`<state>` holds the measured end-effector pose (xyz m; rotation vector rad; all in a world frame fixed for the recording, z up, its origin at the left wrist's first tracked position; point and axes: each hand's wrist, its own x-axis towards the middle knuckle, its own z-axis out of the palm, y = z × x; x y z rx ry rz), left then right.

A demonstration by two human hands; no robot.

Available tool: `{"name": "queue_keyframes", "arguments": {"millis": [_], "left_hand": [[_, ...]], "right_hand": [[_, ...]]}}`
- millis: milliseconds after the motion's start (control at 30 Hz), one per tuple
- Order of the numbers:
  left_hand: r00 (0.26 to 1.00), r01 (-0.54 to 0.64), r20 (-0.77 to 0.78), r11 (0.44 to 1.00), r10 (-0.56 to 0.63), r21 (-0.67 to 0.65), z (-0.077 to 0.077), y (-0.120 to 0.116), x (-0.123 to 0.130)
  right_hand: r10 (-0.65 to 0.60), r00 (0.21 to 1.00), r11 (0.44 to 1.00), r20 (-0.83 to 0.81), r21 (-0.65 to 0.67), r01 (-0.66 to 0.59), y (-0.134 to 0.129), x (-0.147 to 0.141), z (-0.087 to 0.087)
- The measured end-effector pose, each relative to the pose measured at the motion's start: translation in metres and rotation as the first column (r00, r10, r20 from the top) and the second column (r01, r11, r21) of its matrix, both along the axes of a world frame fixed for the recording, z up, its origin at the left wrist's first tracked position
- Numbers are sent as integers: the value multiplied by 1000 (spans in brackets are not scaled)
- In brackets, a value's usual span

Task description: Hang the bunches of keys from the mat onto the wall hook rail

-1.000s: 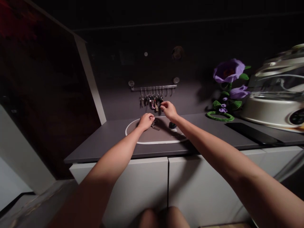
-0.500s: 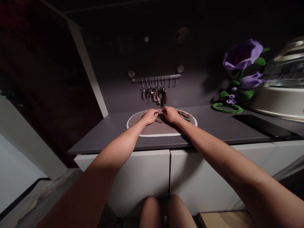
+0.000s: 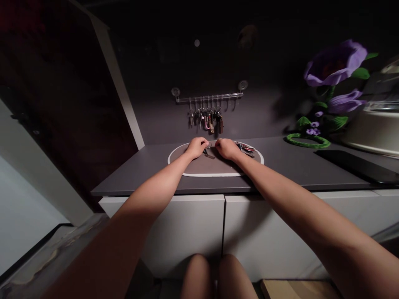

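Clock face laid on the oval mat (image 3: pixel 202 169), twelve toward the wall.

Left hand (image 3: pixel 197 148) at ten to eleven, thumb and fingers brought together on the ring of a key bunch (image 3: pixel 209 156). The ring is pinched near its edge, probably so it stands up and its metal parts hang clear of the grip. Right hand (image 3: pixel 227 148) at one, fingers curled close to the ring; cannot tell whether they hold anything, the back of the hand hides them. Both wrists rest low, likely to steady fine work.

Key bunch lies just inside eleven, between the hands, over the mat. Looks small: thin pale ring, a dark piece beside the fingers, one flat dull-grey strip pointing toward four. Key or tag, too small to tell.

Loose heap of keys (image 3: pixel 247 150) at two, partly behind the right hand, some red among the metal; seemingly set aside within reach. Beyond twelve, more keys (image 3: pixel 211 124) hang from a clear hook rail (image 3: pixel 208 99) on the wall, presumably spaced for separate picking. Desk (image 3: pixel 131 170) beneath everything.
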<state>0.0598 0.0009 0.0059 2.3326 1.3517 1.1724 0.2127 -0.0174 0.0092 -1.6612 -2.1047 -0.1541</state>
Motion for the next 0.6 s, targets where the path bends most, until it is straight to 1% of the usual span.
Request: {"name": "queue_keyframes", "arguments": {"millis": [100,200,300,400,500,600], "left_hand": [[988,18,154,996,-5,-83,0,1,2],[931,99,365,977,-23,-189,-2,3,4],[830,223,556,937,-38,-269,-3,5,4],[719,358,694,875,-36,-325,-4,8,3],[603,479,796,822,-51,-310,-3,9,3],[496,554,866,789,-55,-267,-1,7,4]], "right_hand": [[19,1000,1000,-6,7,-19,2,0,-1],[40,999,999,-37,21,-39,3,0,-1],[68,995,997,-76,32,-65,1,-1,2],[91,983,996,-157,40,-86,-2,-4,6],[108,948,993,-300,72,-90,-5,-6,9],[149,882,987,-447,116,-108,-5,-7,10]]}}
